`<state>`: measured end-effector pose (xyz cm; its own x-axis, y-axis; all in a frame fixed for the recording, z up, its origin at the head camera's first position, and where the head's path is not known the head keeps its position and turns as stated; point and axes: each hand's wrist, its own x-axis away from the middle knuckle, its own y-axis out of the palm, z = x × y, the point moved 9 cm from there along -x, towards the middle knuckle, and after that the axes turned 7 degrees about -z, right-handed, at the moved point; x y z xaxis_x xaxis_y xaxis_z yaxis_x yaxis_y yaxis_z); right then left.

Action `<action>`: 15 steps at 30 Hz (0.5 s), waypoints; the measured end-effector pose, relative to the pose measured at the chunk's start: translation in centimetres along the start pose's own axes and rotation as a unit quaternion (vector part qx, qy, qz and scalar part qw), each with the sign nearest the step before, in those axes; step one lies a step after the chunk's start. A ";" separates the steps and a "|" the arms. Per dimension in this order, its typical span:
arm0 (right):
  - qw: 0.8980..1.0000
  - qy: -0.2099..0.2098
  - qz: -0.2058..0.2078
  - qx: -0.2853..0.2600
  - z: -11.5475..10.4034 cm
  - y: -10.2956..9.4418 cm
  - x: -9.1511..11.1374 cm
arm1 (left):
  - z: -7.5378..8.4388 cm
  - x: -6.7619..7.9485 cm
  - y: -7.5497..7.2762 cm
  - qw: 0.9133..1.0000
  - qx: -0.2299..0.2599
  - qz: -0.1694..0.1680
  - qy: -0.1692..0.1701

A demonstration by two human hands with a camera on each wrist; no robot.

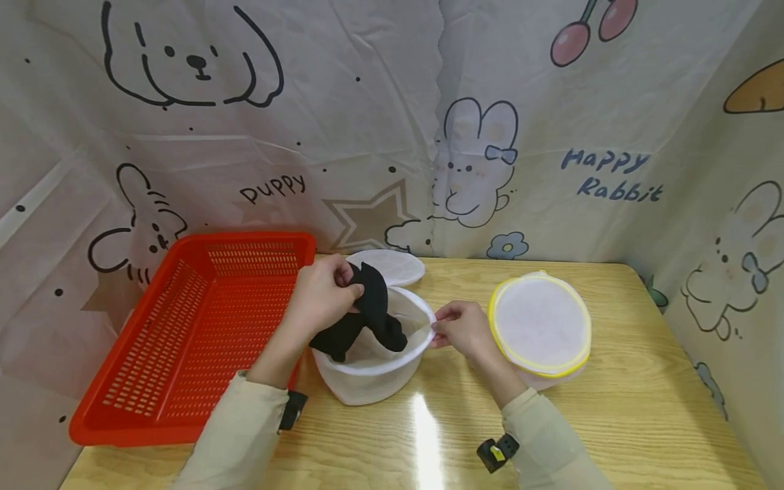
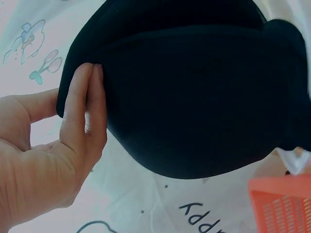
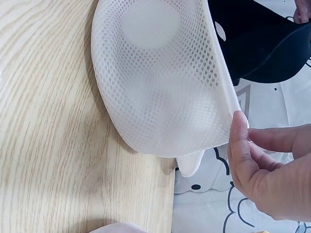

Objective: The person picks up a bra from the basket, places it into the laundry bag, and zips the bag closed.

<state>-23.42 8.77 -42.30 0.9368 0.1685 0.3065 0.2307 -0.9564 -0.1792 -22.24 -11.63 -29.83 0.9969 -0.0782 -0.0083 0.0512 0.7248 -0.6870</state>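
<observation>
A black bra [image 1: 371,299] with smooth moulded cups hangs over the opening of a white mesh laundry bag [image 1: 373,384]. My left hand [image 1: 324,289] pinches the bra by the edge of one cup, seen close up in the left wrist view as a dark cup [image 2: 194,102]. On the other side, my right hand [image 1: 461,328] pinches the bag's rim between thumb and fingers. The right wrist view shows the bag's mesh wall [image 3: 155,87] and the fingers on its zipped edge. The bag's round lid [image 1: 392,267] is folded back behind it. The lower part of the bra sits inside the opening.
A red plastic basket [image 1: 229,354] stands to the left of the bag on the wooden table [image 1: 649,381]. To the right is another round mesh bag [image 1: 542,323] with a yellow rim, its lid down. A printed cloth [image 1: 367,136] hangs behind the table.
</observation>
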 end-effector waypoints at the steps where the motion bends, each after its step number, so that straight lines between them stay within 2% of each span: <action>1: 1.000 -0.002 0.000 0.000 0.0 0.0 0.0 | -0.1 0.0 0.3 1.000 0.008 -0.004 -0.002; 11: 1.000 0.007 0.000 0.014 -0.1 0.1 -0.2 | -1.9 -0.4 3.8 0.997 0.045 -0.048 -0.030; 15: 1.000 0.011 0.000 0.021 -0.1 0.0 -0.2 | -2.1 -0.5 4.6 0.997 0.055 -0.054 -0.026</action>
<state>-23.63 8.68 -42.32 0.9312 0.1625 0.3262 0.2414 -0.9456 -0.2181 -22.64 -9.75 -34.50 0.9869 -0.1256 0.1013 0.1613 0.7846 -0.5986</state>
